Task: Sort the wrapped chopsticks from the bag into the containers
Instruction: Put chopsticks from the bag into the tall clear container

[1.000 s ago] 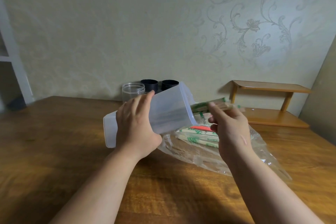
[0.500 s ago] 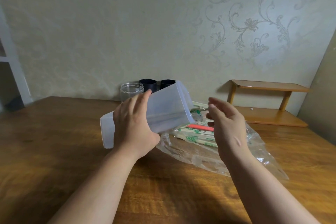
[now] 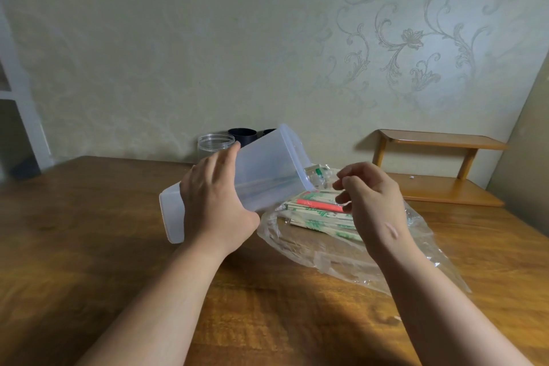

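Translucent container [image 3: 267, 169] tilted, long axis lower-left to upper-right, mouth toward bag [image 3: 326, 255]; left hand [image 3: 214, 202] grips its middle. Wrapped chopsticks [image 3: 318, 214] lie in bag, just under right hand [image 3: 374, 202], loosely curled, empty.

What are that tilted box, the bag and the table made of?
The tilted box looks like frosted, translucent plastic: milky walls let light through. The bag seems thin clear plastic film, crinkled and glinting. The table looks like varnished wood, with grain and soft sheen, possibly veneer.
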`<state>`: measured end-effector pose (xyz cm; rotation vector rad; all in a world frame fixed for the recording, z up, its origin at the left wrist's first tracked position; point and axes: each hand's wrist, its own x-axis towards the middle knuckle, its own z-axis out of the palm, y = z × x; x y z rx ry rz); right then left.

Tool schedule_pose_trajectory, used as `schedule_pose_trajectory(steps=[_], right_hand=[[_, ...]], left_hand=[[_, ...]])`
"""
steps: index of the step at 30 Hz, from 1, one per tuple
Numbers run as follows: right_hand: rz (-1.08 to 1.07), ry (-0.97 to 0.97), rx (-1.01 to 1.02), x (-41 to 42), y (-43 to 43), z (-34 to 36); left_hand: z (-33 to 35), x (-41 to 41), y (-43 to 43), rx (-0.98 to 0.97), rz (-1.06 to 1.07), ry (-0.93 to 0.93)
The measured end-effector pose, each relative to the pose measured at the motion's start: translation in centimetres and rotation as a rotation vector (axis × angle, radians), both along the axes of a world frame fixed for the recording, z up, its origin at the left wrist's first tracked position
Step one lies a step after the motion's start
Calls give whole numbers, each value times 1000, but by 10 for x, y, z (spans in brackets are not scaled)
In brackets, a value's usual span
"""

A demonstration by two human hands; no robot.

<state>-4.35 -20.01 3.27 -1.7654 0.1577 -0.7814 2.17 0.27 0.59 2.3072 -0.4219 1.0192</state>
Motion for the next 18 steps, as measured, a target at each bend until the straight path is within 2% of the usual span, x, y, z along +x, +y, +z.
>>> schedule_pose_trajectory(steps=[10, 14, 18], right_hand=[[360, 360, -183, -4, 1, 1], [441, 508, -237, -5, 2, -1], [397, 611, -468, -2, 3, -8]], left_hand=[[0, 0, 1, 13, 12, 3], [0, 0, 1, 10, 11, 9], [0, 0, 0, 22, 14, 13]])
